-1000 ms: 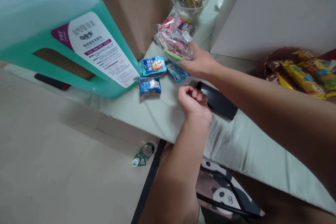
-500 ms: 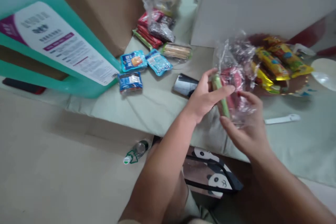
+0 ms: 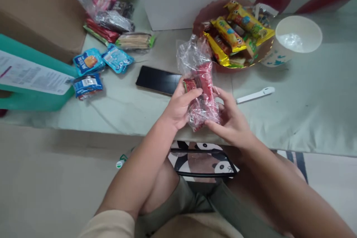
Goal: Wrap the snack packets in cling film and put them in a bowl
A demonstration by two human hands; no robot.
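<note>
Between my hands, over the table's near edge, is a clear plastic bag (image 3: 205, 78) with red-wrapped snack packets inside. My left hand (image 3: 181, 106) grips its left side, thumb across the front. My right hand (image 3: 230, 119) holds the lower right side, with thumb and fingers around it. The bag's loose top stands up toward the plate (image 3: 196, 26), which bears several yellow snack packets (image 3: 228, 35). A dark phone (image 3: 157, 80) lies just left of my left hand. To the right of my right hand is a white-handled tool (image 3: 255, 95), its kind unclear.
At left are blue snack packets (image 3: 88, 61), a pack of thin sticks (image 3: 135, 41), a bag of red and dark packets (image 3: 114, 20) and a green jug (image 3: 36, 55). A paper cup (image 3: 298, 37) stands at right. A white box (image 3: 173, 0) and a cardboard box (image 3: 36, 11) stand behind.
The view has swung right, so table things appear further left. My hands still hold the bag, now turned so its red packets face up more; the green-edged packet shows less.
</note>
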